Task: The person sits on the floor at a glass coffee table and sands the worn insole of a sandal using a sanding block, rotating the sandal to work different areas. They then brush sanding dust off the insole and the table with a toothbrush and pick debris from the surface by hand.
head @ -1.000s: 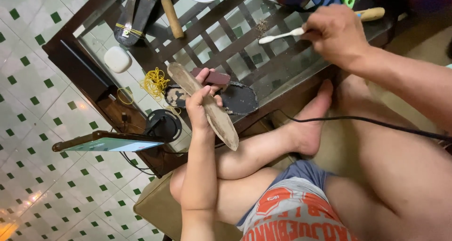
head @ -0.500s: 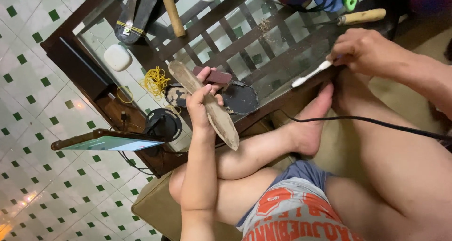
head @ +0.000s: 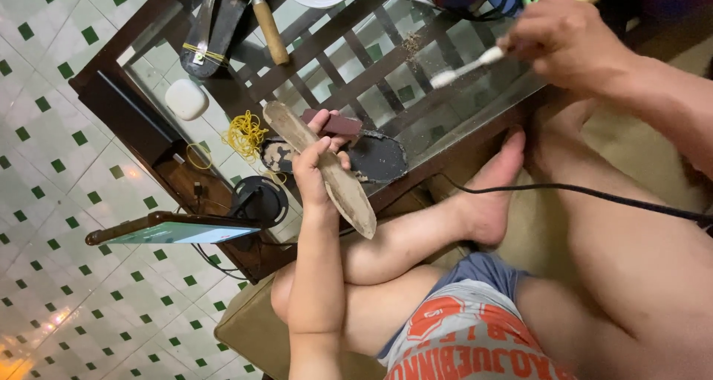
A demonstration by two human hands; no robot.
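Worn shoe sole (head: 327, 168), held in the closed left hand (head: 316, 164) over the near edge of the glass-topped table (head: 475, 105); right hand (head: 564, 38) closed on a white toothbrush (head: 464, 68), bristles just above the glass. Beside the sole: dark round dish (head: 375, 157), yellow rubber bands (head: 243, 135), white case (head: 186, 99), wooden-handled tool (head: 269, 31). Black cable (head: 594, 194) crosses the right thigh; phone on a stand (head: 174, 231) at the table's left corner, tiled floor (head: 59, 172) beyond.

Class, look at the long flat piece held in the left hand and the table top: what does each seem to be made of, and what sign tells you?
Flat piece in the left hand: probably leather or fibreboard, matt brown and worn, with rough edges; unclear which. Table top: clear glossy glass, since dark wooden slats show through it.
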